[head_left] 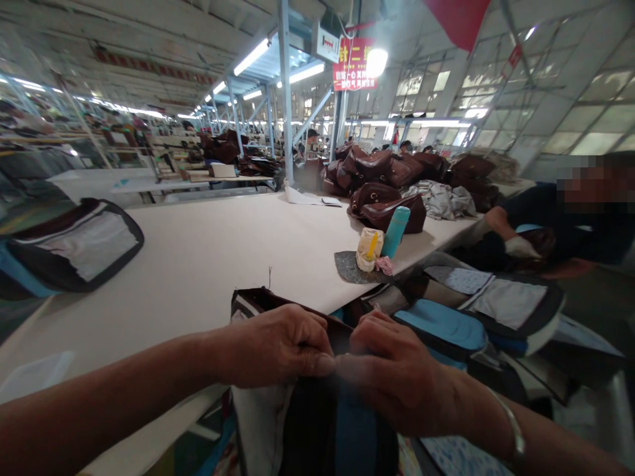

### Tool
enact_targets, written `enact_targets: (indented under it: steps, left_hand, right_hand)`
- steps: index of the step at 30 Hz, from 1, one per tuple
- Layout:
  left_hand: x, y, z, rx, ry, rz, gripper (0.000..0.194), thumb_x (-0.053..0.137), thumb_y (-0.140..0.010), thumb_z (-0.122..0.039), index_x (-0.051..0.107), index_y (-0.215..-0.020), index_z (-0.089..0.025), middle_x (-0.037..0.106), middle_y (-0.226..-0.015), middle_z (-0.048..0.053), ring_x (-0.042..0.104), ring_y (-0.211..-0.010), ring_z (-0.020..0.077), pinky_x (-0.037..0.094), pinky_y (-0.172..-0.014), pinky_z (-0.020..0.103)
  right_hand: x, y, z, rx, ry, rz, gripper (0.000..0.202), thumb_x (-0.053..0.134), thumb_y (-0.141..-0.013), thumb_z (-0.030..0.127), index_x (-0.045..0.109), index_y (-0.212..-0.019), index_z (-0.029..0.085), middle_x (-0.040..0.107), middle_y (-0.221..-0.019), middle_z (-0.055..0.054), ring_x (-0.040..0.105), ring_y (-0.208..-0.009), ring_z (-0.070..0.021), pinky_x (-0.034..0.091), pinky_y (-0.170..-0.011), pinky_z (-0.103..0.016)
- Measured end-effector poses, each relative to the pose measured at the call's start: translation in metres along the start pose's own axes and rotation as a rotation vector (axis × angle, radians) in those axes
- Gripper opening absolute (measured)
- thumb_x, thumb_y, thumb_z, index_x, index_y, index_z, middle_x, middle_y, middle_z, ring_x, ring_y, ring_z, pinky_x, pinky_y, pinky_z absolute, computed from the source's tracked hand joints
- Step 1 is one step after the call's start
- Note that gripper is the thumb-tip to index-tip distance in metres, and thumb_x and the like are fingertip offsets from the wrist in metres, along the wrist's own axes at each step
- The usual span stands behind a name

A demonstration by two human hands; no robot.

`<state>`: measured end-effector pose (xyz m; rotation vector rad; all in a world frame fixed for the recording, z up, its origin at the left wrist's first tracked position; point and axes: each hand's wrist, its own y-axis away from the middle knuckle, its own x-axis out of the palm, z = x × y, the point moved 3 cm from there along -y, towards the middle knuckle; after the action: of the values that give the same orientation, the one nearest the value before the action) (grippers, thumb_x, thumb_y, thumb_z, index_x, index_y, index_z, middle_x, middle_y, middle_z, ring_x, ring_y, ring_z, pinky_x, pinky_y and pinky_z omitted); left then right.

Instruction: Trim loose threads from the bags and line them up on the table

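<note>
A partly sewn bag (307, 430) with black, blue and whitish panels hangs at the table's near edge, in front of me. My left hand (282, 344) pinches its upper edge, thumb pressed against the curled fingers. Right beside it, my right hand (397, 363) grips the same edge, and the two thumbs nearly meet. A brown strip of the bag shows behind the knuckles. The exact bit of edge between the fingertips is hidden, and the right fingertips are slightly blurred.
The white table (198, 244) stretches ahead. Another bag piece (94, 244) lies at left. A teal bottle (395, 231) and a cream container (368, 248) stand near brown bags (387, 205). More bag pieces (446, 324) are piled at right, near a seated person (540, 225).
</note>
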<state>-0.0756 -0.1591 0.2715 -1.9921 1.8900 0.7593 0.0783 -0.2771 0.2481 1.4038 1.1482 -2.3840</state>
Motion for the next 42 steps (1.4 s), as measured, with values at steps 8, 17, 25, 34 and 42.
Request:
enact_targets:
  steps: [8,17,25,34,42]
  left_hand:
    - [0.01,0.01,-0.022,0.074,-0.138,-0.189,0.017,0.055,-0.086,-0.013,0.063,-0.071,-0.013,0.054,-0.081,-0.001,0.053,-0.074,0.0092,0.04,-0.067,0.021]
    - [0.01,0.012,-0.028,0.083,-0.074,-0.29,0.014,0.05,-0.075,-0.007,0.055,-0.065,-0.015,0.054,-0.08,-0.001,0.053,-0.075,0.0108,0.04,-0.067,0.023]
    - [0.0,0.03,-0.016,0.089,0.066,-0.356,0.013,0.049,-0.077,-0.009,0.049,-0.066,-0.016,0.054,-0.083,-0.001,0.051,-0.077,0.0115,0.04,-0.071,0.024]
    - [-0.024,0.08,0.002,0.04,0.174,-0.357,0.017,0.053,-0.078,-0.017,0.048,-0.062,-0.015,0.055,-0.09,0.003,0.049,-0.079,0.0139,0.039,-0.069,0.027]
    - [-0.015,0.117,-0.015,-0.123,0.151,-0.267,0.039,0.057,-0.07,-0.012,0.06,-0.108,-0.017,0.059,-0.091,-0.001,0.051,-0.078,0.0135,0.041,-0.069,0.024]
  right_hand:
    - [-0.025,-0.006,-0.013,0.496,-0.412,0.222,0.024,0.05,-0.101,0.039,0.059,-0.091,0.019,0.054,-0.079,0.003,0.046,-0.071,-0.0098,0.037,-0.064,-0.024]
    - [-0.04,-0.026,-0.018,0.498,-0.63,0.443,0.029,0.049,-0.101,0.041,0.06,-0.091,0.016,0.051,-0.08,0.002,0.044,-0.071,-0.01,0.038,-0.064,-0.023]
    - [-0.027,-0.028,-0.011,0.375,-0.385,0.178,0.028,0.078,-0.08,0.032,0.06,-0.096,0.018,0.06,-0.092,0.002,0.053,-0.079,-0.0112,0.042,-0.071,-0.024]
    - [0.01,-0.061,-0.022,0.29,-0.704,0.169,0.024,0.073,-0.087,0.035,0.066,-0.095,0.014,0.064,-0.091,-0.003,0.057,-0.084,-0.0141,0.045,-0.078,-0.028]
    - [0.03,-0.089,0.015,0.13,-0.81,0.255,0.01,0.072,-0.086,0.021,0.068,-0.085,0.012,0.061,-0.082,0.0,0.055,-0.076,-0.0103,0.044,-0.071,-0.023]
